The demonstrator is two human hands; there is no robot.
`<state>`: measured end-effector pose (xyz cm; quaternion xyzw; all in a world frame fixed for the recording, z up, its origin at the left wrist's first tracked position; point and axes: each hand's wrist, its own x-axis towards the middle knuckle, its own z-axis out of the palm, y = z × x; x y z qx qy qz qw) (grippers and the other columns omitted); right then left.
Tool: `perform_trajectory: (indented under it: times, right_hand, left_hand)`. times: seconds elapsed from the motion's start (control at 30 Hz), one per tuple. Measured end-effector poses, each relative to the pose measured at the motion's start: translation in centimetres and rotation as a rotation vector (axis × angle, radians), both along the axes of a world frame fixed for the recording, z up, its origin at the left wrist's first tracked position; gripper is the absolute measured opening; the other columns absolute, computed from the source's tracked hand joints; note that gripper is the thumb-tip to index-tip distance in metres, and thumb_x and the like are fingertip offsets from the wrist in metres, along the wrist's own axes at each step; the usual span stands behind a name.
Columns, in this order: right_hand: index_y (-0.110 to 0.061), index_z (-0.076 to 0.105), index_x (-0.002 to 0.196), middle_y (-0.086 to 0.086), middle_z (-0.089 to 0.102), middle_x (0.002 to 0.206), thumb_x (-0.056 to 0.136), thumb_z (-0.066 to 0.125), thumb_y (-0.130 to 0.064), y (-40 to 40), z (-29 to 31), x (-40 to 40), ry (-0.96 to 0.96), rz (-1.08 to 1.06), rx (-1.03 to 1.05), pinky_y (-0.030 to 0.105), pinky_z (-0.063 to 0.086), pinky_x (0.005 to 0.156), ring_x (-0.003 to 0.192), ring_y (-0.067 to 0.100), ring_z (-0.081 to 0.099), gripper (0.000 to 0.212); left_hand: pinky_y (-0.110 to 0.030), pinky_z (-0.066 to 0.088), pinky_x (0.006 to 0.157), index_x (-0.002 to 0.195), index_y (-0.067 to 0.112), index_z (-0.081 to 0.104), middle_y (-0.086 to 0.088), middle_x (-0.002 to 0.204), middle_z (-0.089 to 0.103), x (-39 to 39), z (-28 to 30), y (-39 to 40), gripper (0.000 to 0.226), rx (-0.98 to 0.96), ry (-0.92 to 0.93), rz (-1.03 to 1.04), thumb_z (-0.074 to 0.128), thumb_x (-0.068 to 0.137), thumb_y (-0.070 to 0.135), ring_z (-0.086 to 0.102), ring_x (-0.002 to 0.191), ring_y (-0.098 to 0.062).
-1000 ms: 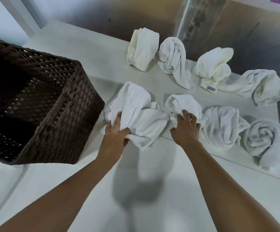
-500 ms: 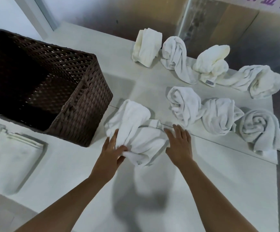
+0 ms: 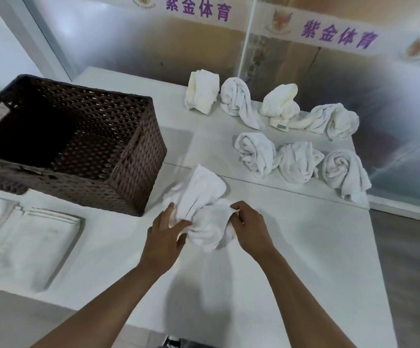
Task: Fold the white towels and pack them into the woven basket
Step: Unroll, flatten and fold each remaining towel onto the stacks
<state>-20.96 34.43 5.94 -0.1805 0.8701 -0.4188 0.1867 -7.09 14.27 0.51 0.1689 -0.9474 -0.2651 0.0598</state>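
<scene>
Head view: 8 crumpled towels [image 3: 254, 154], 1 basket [image 3: 138, 156].

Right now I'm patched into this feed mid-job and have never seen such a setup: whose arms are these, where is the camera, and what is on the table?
No machine here: a person's two bare arms, seen from one wide camera on their head, looking down. The left hand and right hand both grip one crumpled towel on the white table. Seven more bundled towels lie in two rows behind. The woven basket stands to the left; I see no towels in it. A folded flat towel lies in front of it.
</scene>
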Motion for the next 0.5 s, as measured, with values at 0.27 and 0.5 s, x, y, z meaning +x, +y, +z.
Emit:
perform_trajectory:
  times: [0.27, 0.5]
  right_hand:
    - [-0.026, 0.061, 0.093, -0.015, 0.061, 0.071, 0.098, 0.057, -0.022, -2.1, 9.0, 7.3, 0.055, -0.059, -0.089, 0.013, 0.041, 0.060, 0.067, 0.002, 0.055, 0.007]
    - [-0.024, 0.053, 0.103, -0.004, 0.062, 0.079, 0.104, 0.048, -0.019, 0.5, 14.9, 10.5, 0.299, -0.273, -0.156, 0.017, 0.040, 0.059, 0.072, 0.008, 0.055, 0.006]
  left_hand:
    - [-0.031, 0.045, 0.092, 0.139, 0.031, 0.048, 0.011, 0.126, 0.056, 2.3, 8.0, 4.2, 0.058, 0.227, 0.085, -0.102, 0.066, 0.088, 0.050, 0.054, 0.110, -0.014]
    - [-0.022, 0.038, 0.067, 0.104, 0.021, 0.063, 0.010, 0.085, 0.065, 2.4, 15.8, 3.5, 0.012, 0.355, 0.310, -0.198, 0.060, 0.096, 0.013, 0.055, 0.075, -0.007]
